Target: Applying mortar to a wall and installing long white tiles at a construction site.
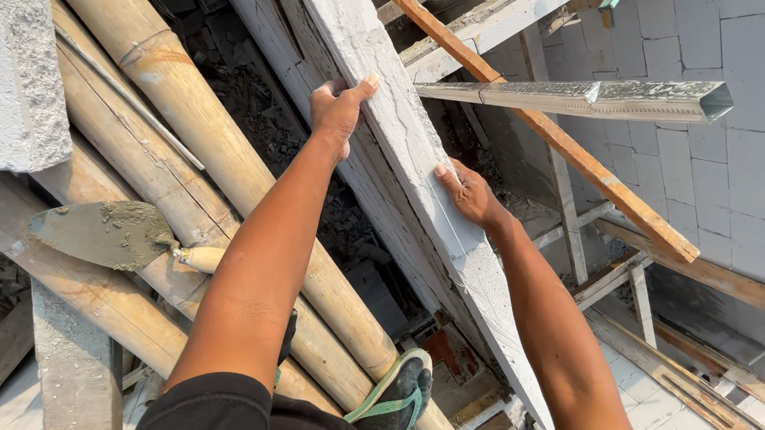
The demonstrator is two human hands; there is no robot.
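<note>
Arms outstretched; left hand (337, 107), right hand (467, 193) grip white plank (392, 120).

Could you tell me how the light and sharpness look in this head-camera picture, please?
Head view: hard sunlight from the upper left, bright on the whitewashed plank and metal channel; the pit between the bamboo poles falls into deep shadow; left hand, right hand and trowel are sharp, without motion blur.

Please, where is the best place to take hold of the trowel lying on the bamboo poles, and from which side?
Probably the pale wooden handle of the trowel, coming from its right, where the handle's free end points toward the left forearm. The blade is flat, pointed and coated with wet mortar, so it offers a poor, messy hold. The handle is round and clean, lying across the bamboo poles with its end exposed.
</note>
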